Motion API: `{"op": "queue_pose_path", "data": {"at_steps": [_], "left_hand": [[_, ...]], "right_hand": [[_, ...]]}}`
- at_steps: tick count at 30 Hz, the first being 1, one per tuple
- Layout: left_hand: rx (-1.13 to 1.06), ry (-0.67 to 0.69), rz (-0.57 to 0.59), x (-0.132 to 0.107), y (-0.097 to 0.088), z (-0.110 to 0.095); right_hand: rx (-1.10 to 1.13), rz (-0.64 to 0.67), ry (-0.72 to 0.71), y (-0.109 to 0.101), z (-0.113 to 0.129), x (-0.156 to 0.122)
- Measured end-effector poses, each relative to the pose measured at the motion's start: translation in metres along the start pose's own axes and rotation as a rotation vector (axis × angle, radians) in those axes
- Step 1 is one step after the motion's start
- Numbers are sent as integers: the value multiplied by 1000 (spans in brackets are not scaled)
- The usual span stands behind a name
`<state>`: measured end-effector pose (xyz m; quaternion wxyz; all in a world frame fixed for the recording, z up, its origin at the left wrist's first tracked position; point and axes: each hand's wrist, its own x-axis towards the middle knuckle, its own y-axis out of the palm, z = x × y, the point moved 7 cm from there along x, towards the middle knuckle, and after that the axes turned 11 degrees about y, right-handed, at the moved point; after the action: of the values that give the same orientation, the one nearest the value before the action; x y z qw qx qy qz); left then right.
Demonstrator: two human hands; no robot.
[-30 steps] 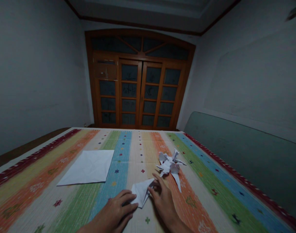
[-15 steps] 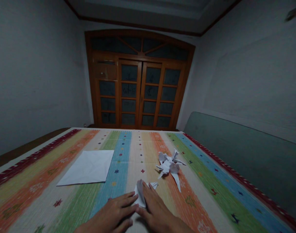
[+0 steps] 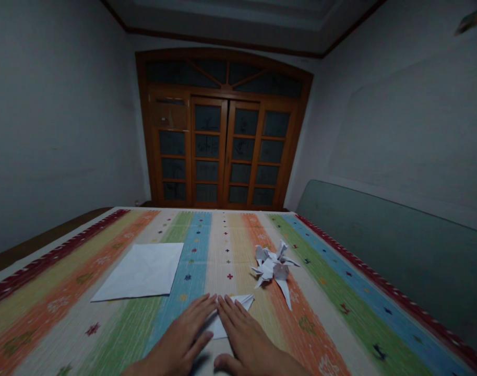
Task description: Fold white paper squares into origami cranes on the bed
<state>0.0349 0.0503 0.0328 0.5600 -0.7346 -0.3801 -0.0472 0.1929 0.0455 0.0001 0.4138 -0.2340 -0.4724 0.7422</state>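
Observation:
Both my hands lie flat, side by side, on a small piece of folded white paper [image 3: 238,301] on the striped mat. My left hand [image 3: 181,337] has its fingers stretched out and covers the paper's left part. My right hand [image 3: 244,337] presses the right part, fingers straight and together. Only the paper's far right corner and a strip between the hands show.
Several finished white origami figures [image 3: 273,267] lie just beyond my right hand. A flat white sheet of paper [image 3: 142,271] rests at the left on the multicoloured striped mat [image 3: 332,308]. A green padded board [image 3: 395,250] runs along the right wall; wooden glass doors [image 3: 223,151] stand at the far end.
A second ago my fingers pinched and folded the raised paper. Now the fold is down and both hands have slid forward and lie flat on it.

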Motion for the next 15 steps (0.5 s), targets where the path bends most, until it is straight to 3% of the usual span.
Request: {"op": "queue_pose_path", "data": {"at_steps": [2,5,10,15], "left_hand": [[31,33,157,0,9,-7],[72,46,253,2,9,-17],[86,87,262,4,9,-21],[96,81,266,2,11,-16]], "right_hand": [[-24,8,16,-1,3,1],[-37,35,71,-5,7,1],[26,43,89,-19,5,-4],[24,10,174,-30,-18,-8]]}}
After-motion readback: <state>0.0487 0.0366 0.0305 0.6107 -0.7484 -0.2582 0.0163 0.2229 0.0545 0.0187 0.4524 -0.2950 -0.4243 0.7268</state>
